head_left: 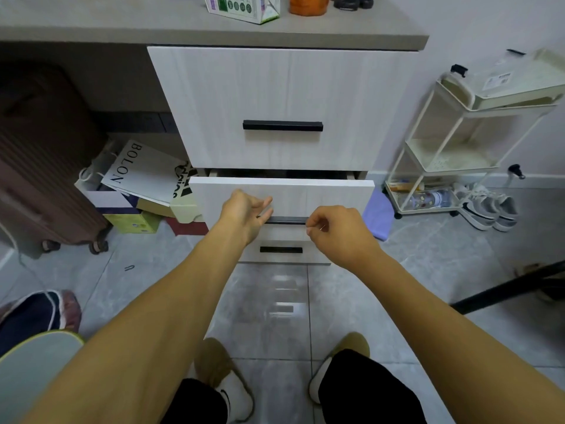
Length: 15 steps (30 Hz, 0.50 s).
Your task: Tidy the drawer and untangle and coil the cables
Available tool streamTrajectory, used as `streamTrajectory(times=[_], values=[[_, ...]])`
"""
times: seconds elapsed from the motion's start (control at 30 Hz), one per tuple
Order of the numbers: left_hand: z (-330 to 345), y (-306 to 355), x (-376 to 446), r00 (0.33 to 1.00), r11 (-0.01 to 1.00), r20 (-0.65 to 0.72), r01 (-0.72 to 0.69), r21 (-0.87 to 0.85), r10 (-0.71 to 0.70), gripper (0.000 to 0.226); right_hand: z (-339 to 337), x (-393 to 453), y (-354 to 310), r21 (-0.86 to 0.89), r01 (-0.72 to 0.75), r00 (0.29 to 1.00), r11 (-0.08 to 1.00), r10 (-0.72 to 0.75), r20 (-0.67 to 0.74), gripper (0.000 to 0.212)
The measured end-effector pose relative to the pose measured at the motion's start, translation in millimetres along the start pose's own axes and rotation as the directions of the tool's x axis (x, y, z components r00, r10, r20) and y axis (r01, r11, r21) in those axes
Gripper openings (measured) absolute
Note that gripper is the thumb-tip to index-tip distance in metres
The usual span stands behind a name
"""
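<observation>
Black bar handle (286, 221) is touched by the loose-fingered left hand (244, 214) and curled right hand (339, 229); the pale wood-grain middle drawer (321, 194) could be jerked askew by uneven pulls.

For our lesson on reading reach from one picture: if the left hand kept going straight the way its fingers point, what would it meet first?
The left hand points its fingers toward the black handle on the middle drawer, which stands slightly open. It would probably meet that handle first, though depth is hard to judge.
</observation>
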<state>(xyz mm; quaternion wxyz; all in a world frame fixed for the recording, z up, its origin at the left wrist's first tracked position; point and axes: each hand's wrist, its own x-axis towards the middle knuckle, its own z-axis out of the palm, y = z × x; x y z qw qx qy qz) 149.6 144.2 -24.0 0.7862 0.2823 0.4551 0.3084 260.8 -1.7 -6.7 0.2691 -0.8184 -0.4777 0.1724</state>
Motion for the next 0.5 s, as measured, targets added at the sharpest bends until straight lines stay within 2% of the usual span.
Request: streamTrajectory(times=[0.2,0.43,0.5], values=[[18.5,3.6,21.1,1.0,1.0,-0.017,-0.014,0.008,0.014,0.085,7.6,26.1,0.3,0.018,0.003,1.0,1.0,-0.003,0.016,0.013],[21.5,8.2,31.4,1.0,0.999,0.03,-0.001,-0.034,0.002,0.083,9.4,36.2,0.6,0.052,0.002,1.0,0.999,-0.003,0.026,0.013],[16.8,5.5,34.4,1.0,1.0,0.005,0.02,0.01,-0.02,0.078,8.0,35.5,-1.7,0.067,-0.022,1.0,0.997,0.021,0.016,0.013]])
